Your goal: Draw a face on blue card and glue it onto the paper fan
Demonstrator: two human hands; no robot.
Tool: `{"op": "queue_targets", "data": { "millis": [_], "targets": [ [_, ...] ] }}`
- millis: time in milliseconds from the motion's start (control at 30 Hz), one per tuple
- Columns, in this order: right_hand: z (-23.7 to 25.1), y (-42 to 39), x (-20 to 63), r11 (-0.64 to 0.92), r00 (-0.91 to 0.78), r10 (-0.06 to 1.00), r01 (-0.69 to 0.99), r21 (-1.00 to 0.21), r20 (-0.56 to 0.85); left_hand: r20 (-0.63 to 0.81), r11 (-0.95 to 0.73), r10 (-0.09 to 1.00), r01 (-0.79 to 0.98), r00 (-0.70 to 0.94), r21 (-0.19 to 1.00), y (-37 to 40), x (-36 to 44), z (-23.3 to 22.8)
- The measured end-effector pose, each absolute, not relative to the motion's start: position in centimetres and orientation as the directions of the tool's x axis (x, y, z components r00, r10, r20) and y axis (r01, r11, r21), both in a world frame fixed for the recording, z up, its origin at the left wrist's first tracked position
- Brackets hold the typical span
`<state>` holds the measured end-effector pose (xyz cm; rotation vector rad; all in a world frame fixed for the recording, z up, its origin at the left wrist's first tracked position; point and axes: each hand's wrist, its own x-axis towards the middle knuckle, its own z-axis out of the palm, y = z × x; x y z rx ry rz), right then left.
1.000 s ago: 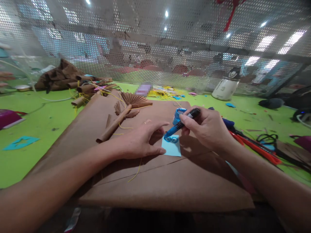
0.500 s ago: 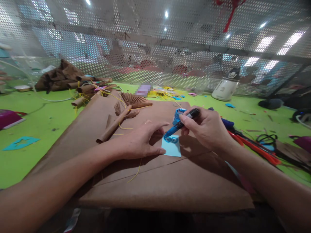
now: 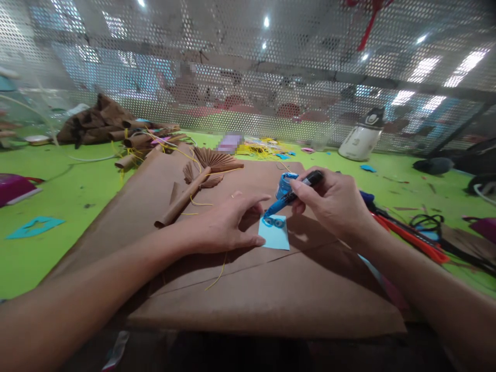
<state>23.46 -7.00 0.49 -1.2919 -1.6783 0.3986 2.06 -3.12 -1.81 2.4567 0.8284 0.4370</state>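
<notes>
**On the brown paper, a blue marker slants to a pale blue card**

The right hand pinches the marker, its tip at the card's far left corner, beside ring-shaped marks. Its long axis runs from far right to near left, tip pointing near left. Between both hands lies the card; the left hand curves wide, thumb at its left edge. Firm thumb pressure and light strokes should keep lines clean.

Right hand held a blue marker, tip at the upper part of a pale-blue note | Left hand, thumb touching the note's left edge | Paper fan lay on brown paper
</notes>
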Motion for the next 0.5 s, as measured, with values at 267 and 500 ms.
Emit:
{"op": "queue_targets", "data": {
  "millis": [267, 500],
  "targets": [
    [0.47, -7.05, 23.48, 0.407, -0.029, 0.881, 0.556, -0.725, 0.472, 0.126, -0.662, 0.644, 0.467, 0.755, 0.587, -3.35, 2.27, -1.53],
    [0.89, -7.06, 23.83, 0.404, 0.040, 0.879, 0.463, -0.789, 0.474, 0.134, -0.671, 0.641, 0.468, 0.755, 0.575, -3.25, 2.24, -1.63]
  ]
}}
